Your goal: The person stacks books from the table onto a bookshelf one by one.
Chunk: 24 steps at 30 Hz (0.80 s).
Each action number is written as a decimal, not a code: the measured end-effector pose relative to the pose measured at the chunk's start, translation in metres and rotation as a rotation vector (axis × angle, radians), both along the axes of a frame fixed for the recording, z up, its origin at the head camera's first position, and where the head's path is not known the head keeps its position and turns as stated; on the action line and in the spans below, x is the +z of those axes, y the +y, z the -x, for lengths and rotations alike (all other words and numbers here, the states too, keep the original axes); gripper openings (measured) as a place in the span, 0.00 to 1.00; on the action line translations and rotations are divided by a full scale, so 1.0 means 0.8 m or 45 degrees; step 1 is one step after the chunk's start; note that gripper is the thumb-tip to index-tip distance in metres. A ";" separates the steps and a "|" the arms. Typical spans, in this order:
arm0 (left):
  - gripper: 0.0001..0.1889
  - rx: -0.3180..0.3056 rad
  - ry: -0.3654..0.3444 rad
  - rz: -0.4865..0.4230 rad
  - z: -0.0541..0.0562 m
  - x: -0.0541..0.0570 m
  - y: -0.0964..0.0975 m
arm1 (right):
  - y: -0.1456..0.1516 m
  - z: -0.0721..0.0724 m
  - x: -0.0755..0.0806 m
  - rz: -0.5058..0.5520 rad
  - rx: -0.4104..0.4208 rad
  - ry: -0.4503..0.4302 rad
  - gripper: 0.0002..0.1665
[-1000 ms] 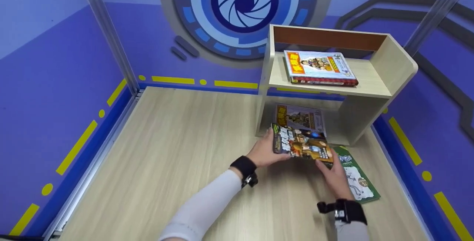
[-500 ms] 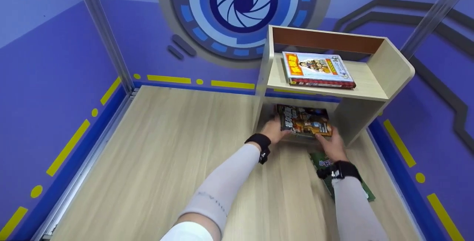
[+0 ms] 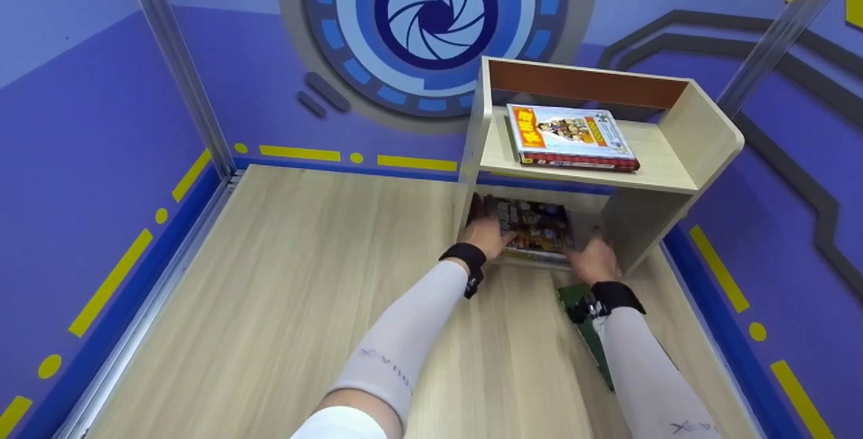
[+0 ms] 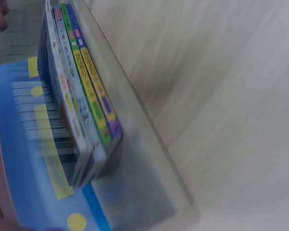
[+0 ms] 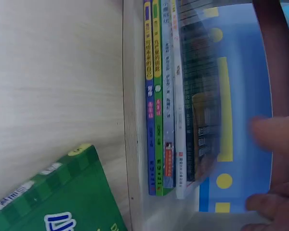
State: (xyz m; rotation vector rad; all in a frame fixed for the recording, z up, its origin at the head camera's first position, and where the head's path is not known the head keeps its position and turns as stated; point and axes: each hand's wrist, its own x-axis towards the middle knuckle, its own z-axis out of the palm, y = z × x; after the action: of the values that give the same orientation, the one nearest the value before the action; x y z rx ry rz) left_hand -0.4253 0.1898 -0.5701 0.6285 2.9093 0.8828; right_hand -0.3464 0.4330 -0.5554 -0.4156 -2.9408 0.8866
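A dark comic-style book lies flat on top of a stack in the lower compartment of the bookshelf. The stack shows purple, green, light blue and white spines in the right wrist view. At the book's left edge is my left hand, its fingers reaching inward and blurred. My right hand is by the book's right side, with blurred fingers pointing into the compartment; the right wrist view shows it apart from the stack. Neither hand grips anything.
A white-covered book lies on a red-spined one on the upper shelf. Partly under my right forearm, a green book lies on the wooden table. Blue walls with metal corner posts enclose the table.
The dark book has moved from in front of the shelf into the lower compartment, onto the stack. Both hands have let go of it and moved apart to its sides.
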 end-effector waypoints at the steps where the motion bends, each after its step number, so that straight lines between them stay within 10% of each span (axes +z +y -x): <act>1: 0.45 0.003 0.001 -0.001 -0.003 -0.003 0.003 | 0.000 -0.004 -0.002 -0.024 -0.004 -0.004 0.53; 11: 0.45 -0.057 0.081 0.047 -0.040 -0.023 0.010 | 0.002 -0.057 -0.018 0.089 -0.046 0.029 0.56; 24: 0.48 -0.298 0.030 0.029 -0.178 -0.046 0.004 | -0.045 -0.158 -0.053 0.126 -0.140 0.009 0.57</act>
State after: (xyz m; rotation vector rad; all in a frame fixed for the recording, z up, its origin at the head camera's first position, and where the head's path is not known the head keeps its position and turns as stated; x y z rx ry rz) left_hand -0.2832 0.1930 -0.6072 0.9585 2.7840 0.8173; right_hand -0.2203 0.3971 -0.5975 -0.5718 -2.8442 1.0194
